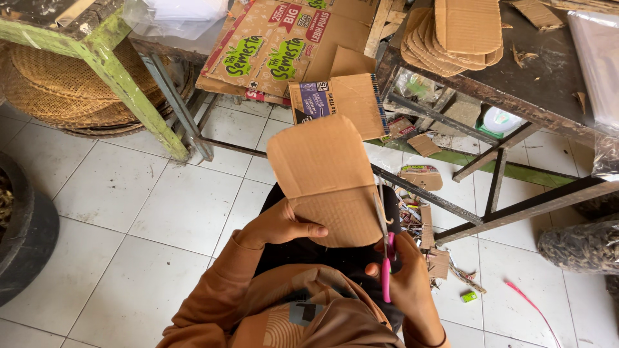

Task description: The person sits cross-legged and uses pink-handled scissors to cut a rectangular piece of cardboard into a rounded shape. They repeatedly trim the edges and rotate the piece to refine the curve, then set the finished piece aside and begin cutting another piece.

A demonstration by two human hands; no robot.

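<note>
Now | left hand (278,225) pinches cardboard sheet (329,177) | scissors (385,248) beside right grip

The cardboard piece (325,177) hides the left hand (280,225) fingers and part of the scissors (385,248) blades. The bench (554,84) is cut off at the top edge.

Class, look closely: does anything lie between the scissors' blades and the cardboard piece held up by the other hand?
Nothing visible does. The scissors in the right hand meet the right edge of the cardboard piece, held by the left hand.
</note>
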